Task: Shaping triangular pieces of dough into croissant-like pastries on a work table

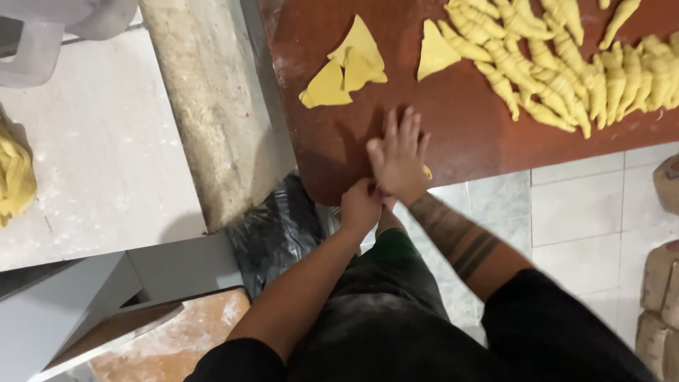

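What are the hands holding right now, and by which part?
Right hand presses flat on dough, mostly hidden. Left hand is curled at the board edge; hold unclear.

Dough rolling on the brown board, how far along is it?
Done: many rolled pieces lie in rows on the board. In hand: the right hand presses flat on a piece at the board's edge, left hand beside it. Left: four flat triangles.
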